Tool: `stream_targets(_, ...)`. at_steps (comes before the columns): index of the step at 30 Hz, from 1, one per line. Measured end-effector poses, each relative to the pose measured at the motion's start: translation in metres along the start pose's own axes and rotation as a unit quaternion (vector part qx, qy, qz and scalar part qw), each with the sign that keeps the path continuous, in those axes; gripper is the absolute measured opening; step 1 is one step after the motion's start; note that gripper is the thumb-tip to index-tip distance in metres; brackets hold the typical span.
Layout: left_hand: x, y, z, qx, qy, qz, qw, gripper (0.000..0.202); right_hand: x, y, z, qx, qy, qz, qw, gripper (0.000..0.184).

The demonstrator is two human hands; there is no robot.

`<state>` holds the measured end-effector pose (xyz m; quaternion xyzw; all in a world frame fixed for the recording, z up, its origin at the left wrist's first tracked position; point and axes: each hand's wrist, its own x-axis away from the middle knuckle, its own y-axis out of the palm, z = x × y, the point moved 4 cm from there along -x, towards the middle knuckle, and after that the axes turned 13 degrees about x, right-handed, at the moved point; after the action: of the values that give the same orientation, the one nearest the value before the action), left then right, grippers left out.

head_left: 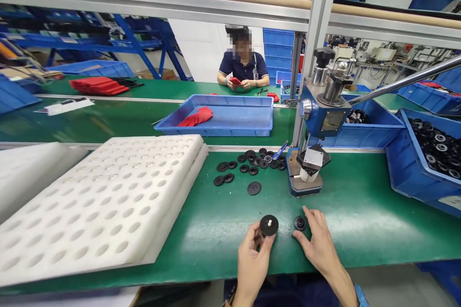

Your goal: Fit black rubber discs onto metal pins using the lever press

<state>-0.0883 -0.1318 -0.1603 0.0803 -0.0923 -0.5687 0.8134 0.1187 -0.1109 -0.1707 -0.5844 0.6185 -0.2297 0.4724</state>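
Note:
My left hand (254,252) pinches a black disc (269,231) with a small white pin at its centre, holding it over the front of the green bench (345,240). To its right, my right hand (319,240) is spread, thumb and fingers apart around a smaller black round part (299,223) with a ringed centre. Whether the fingertips touch that part I cannot tell. Farther back lies a single flat black disc (254,188). Several black wheel-like parts (253,171) are scattered behind it.
A blue hand press (306,184) with a long lever stands behind my hands. White foam trays (104,192) with round holes cover the left. A blue bin of black parts (414,172) is at right. Blue nippers (280,150) lie near the press. A co-worker (243,67) sits opposite, holding something red.

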Motion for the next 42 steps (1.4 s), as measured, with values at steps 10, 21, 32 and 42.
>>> stream_targets(10, 0.017, 0.037, -0.016, -0.022, 0.016, -0.117, 0.993, 0.028, -0.002, -0.021, -0.013, -0.073, 0.049, 0.042, 0.995, 0.026)
stream_targets(21, 0.021, 0.03, -0.018, -0.087, 0.119, -0.169, 0.974, 0.031, 0.002, -0.055, -0.07, -0.106, -0.058, -0.009, 0.993, 0.035)
stream_targets(32, 0.025, 0.028, -0.018, -0.067, 0.153, -0.168, 0.972, 0.042, 0.007, -0.055, -0.078, -0.063, -0.056, -0.014, 0.996, 0.03)
stream_targets(42, 0.026, 0.027, -0.015, -0.077, 0.175, -0.152, 0.97, 0.042, 0.011, -0.047, -0.079, -0.073, -0.043, 0.016, 0.996, 0.024)
